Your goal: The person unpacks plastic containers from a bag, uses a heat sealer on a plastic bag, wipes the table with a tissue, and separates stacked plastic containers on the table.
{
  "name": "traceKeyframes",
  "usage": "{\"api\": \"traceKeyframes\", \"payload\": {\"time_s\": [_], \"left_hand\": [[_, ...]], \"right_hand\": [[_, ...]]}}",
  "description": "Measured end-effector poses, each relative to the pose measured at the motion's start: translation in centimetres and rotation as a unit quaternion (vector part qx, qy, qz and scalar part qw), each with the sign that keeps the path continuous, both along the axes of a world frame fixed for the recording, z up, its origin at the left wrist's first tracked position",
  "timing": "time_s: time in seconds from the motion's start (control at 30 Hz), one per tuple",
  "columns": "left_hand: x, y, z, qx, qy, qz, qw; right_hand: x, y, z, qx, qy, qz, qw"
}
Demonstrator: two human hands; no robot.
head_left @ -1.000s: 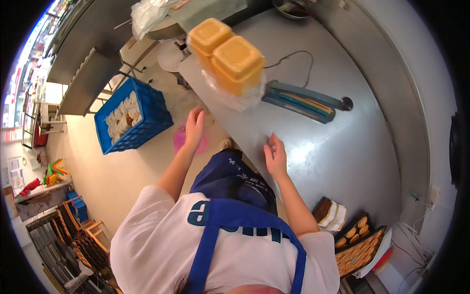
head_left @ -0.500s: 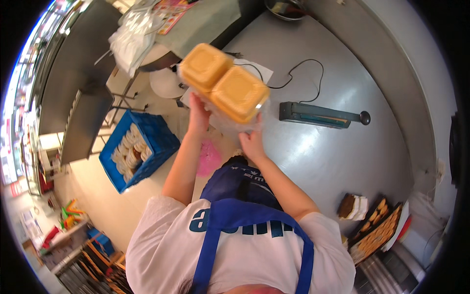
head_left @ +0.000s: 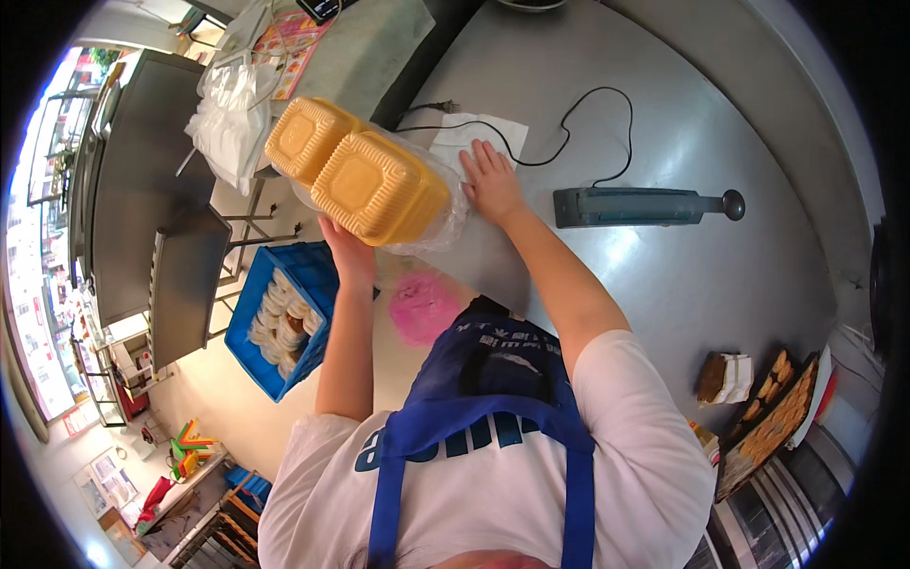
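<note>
My left hand point(head_left: 349, 251) is closed on the lower edge of a bagged stack of yellow plastic containers point(head_left: 377, 185), and its fingertips are hidden beneath. The stack has two square, ribbed halves side by side, inside a clear plastic bag point(head_left: 447, 218). It hangs tilted over the left edge of the metal table. My right hand point(head_left: 493, 185) is apart from the stack, fingers stretched out over a white sheet point(head_left: 479, 135) on the tabletop. Nothing shows in that hand.
A long bar-shaped heat sealer point(head_left: 626, 207) with a cord lies on the metal table point(head_left: 654, 294). Left on the floor stand a blue crate point(head_left: 305, 261) of wrapped round goods and a pink bag point(head_left: 422, 308). White plastic bags point(head_left: 227, 123) hang at upper left; baked-goods trays point(head_left: 773, 431) sit right.
My right hand has let go of the bagged containers and moved up onto the white sheet. The containers have moved left and slightly down in my left hand.
</note>
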State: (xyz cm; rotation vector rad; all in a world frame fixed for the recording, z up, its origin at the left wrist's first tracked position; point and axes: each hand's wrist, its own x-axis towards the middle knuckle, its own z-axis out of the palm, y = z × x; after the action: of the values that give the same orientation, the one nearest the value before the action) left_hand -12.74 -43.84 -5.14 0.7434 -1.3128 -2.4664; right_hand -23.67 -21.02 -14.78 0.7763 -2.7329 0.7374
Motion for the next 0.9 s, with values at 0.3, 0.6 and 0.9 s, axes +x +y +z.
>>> {"api": "traceKeyframes", "payload": {"time_s": [0.3,0.6,0.9], "left_hand": [[14.4,1.7,-9.0,-0.119,-0.309,-0.187,0.925],[11.0,15.2,-6.3,-0.362,-0.035,-0.551,0.751],[6.2,29.7,-2.7,-0.413,0.075,-0.569,0.707]], "right_hand": [[20.4,11.5,2.1,0.045,-0.160,-0.025,0.986],[27.9,28.3,2.3,0.163,-0.165,-0.462,0.856],[24.1,40.3,3.2,0.079,-0.116,-0.346,0.928]]}}
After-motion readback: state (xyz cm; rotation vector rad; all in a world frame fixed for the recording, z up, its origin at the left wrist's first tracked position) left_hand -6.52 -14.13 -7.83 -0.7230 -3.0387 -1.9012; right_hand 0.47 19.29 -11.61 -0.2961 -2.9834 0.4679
